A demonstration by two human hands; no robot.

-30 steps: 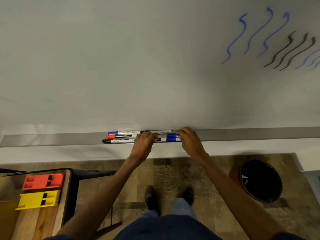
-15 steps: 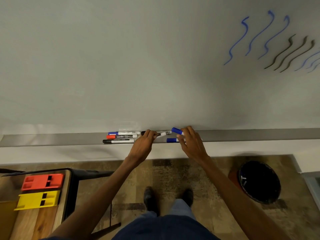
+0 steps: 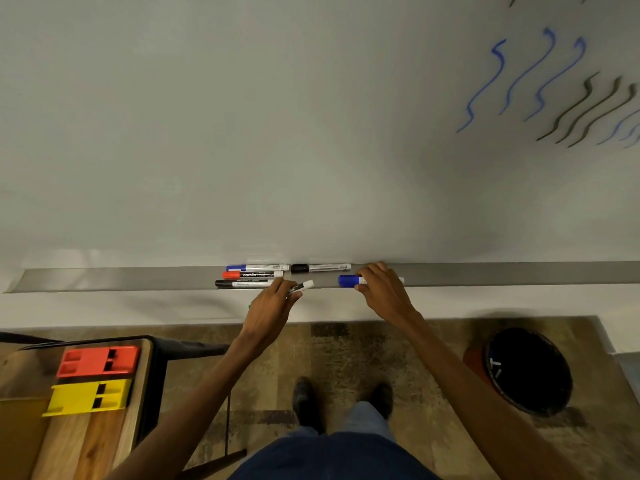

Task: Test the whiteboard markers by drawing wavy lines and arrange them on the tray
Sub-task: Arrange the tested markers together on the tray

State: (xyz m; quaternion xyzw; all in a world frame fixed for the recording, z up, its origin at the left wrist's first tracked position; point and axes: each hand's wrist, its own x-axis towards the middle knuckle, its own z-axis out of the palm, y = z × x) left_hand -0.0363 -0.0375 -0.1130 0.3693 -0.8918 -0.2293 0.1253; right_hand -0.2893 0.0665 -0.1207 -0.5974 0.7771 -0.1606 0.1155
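Observation:
A grey tray (image 3: 485, 273) runs along the foot of the whiteboard (image 3: 277, 133). On it lie a blue-capped marker (image 3: 258, 267), a red-capped one (image 3: 252, 274), a black-capped one (image 3: 242, 283) and another black-capped one (image 3: 320, 268) further right. My left hand (image 3: 272, 306) grips a marker (image 3: 302, 287) whose white end sticks out over the tray's front edge. My right hand (image 3: 382, 292) pinches a blue-capped marker (image 3: 349, 280) lying on the tray. Blue (image 3: 519, 81) and dark wavy lines (image 3: 588, 112) mark the board at upper right.
A wooden table (image 3: 104, 438) at lower left carries a red holder (image 3: 98, 361) and a yellow holder (image 3: 88, 396). A dark round bin (image 3: 528, 370) stands on the floor at right. My shoes (image 3: 306, 400) stand on patterned flooring below the tray.
The two hands have drawn apart. My right hand has laid the blue-capped marker flat on the tray, and my left hand has pulled its marker back toward the tray's front edge.

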